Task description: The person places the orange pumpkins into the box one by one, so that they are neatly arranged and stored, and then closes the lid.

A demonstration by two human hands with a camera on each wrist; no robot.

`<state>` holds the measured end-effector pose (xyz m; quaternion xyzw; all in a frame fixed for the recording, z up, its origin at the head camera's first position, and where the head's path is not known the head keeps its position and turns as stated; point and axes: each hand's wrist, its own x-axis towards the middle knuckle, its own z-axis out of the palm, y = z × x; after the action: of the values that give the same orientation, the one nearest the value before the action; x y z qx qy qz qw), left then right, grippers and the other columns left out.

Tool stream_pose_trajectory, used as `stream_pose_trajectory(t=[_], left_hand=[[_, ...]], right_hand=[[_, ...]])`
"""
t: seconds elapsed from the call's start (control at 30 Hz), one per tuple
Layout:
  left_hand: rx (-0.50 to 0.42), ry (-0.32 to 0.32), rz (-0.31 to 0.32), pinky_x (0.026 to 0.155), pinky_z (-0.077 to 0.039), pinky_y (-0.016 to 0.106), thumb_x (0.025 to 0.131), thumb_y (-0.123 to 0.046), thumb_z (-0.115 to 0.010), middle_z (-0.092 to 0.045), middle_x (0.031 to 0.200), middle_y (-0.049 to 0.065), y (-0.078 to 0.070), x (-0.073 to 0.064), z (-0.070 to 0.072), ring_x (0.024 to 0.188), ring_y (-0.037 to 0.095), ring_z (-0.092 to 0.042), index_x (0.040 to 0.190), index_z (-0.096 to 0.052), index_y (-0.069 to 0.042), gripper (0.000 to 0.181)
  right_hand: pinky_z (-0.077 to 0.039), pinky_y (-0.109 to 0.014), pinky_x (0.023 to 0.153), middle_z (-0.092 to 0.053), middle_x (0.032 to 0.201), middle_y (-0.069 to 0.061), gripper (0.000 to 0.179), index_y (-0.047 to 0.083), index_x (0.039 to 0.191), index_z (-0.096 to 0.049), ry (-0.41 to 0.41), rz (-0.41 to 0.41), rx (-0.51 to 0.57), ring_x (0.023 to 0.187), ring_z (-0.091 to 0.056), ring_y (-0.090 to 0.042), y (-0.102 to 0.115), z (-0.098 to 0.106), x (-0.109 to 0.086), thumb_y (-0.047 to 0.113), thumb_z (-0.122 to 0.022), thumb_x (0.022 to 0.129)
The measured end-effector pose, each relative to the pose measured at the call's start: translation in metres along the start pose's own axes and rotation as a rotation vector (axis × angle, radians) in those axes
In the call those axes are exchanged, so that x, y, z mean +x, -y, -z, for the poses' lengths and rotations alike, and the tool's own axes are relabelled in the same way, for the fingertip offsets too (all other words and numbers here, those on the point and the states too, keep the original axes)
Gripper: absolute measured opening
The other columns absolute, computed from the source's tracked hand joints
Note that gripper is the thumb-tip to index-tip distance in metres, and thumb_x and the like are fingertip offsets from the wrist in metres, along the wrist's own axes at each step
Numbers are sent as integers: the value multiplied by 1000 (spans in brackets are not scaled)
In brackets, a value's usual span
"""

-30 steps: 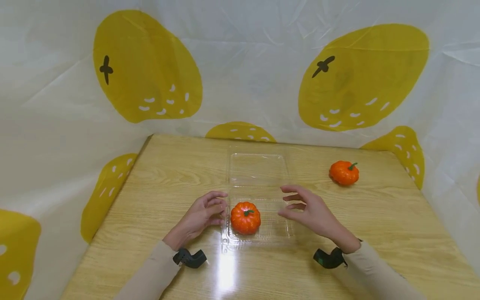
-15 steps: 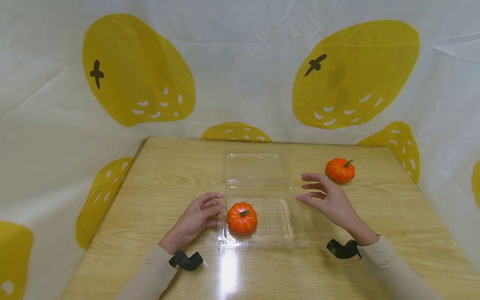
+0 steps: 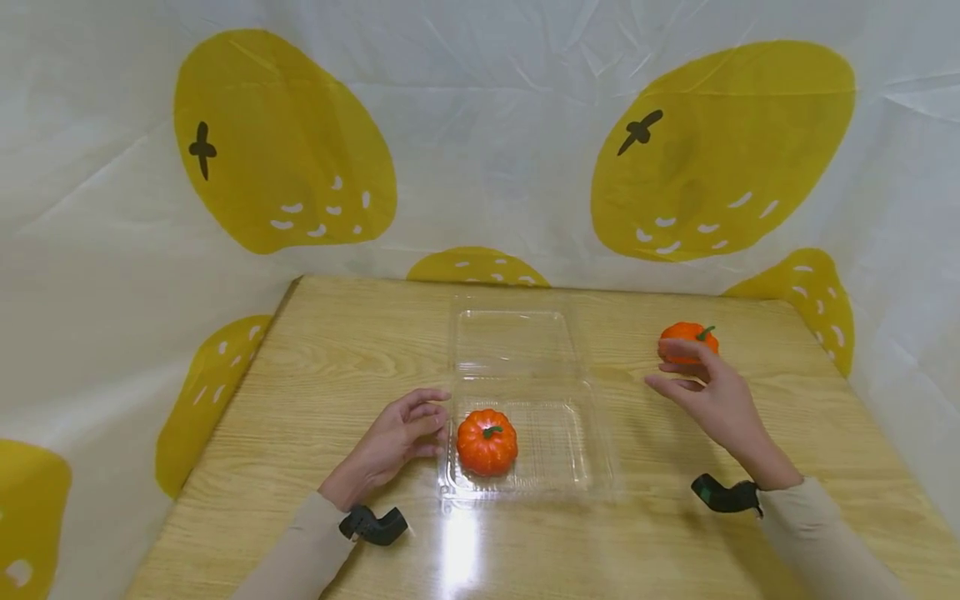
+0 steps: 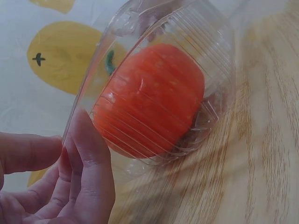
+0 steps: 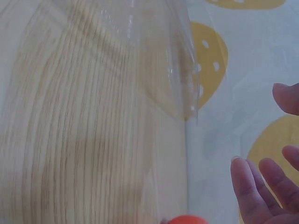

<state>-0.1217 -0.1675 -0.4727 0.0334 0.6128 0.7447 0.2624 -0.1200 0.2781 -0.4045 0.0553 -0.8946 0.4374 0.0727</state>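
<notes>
A clear plastic clamshell box [image 3: 551,446] lies with its lid [image 3: 513,337] folded back, away from me. One small orange pumpkin [image 3: 487,454] with a green stem sits in the left part of its base. My left hand [image 3: 393,442] pinches the box's left rim between thumb and fingers, plain in the left wrist view [image 4: 86,177]. A second orange pumpkin [image 3: 684,330] rests on the table at the back right. My right hand [image 3: 716,404] hovers just in front of it, fingers parted and holding nothing, partly covering it in the head view.
The wooden table [image 3: 360,333] carries the box near its middle. A white curtain [image 3: 491,167] printed with yellow fruit stands along the back and both sides. Black wrist mounts [image 3: 373,525] sit at both cuffs.
My right hand has moved from over the box's right side, rightward and away from me, to the second pumpkin. My left hand stays at the box's left rim.
</notes>
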Motion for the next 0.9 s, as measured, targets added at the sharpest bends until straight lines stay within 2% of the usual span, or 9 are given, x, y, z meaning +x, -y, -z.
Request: stream_pose_trajectory(t=[0.27,0.7,0.9], left_hand=[[5,-3,0,78,-61,27,104,-9,-59,-61,108,-3,0,1,0,88,11,-65,148,-42,0,49],[-4,-8,0,77,-61,27,102,-8,-60,-62,108,-3,0,0,-1,88,11,-65,149,-40,2,52],[9,-6,-1,76,-61,26,103,-9,-61,-62,107,-4,1,1,0,88,11,-64,149,-40,2,52]], right_hand=[[-50,0,80,-56,120,26,57,4,140,-52,-72,-34,-12,96,-61,16,-23,16,4,25,-78,93],[-51,-3,72,-53,117,29,70,1,147,-47,-104,-135,-59,90,-56,25,-57,33,6,32,-78,93],[-52,-5,70,-56,123,11,73,3,149,-45,-104,-183,-85,88,-55,24,-72,37,8,36,-78,93]])
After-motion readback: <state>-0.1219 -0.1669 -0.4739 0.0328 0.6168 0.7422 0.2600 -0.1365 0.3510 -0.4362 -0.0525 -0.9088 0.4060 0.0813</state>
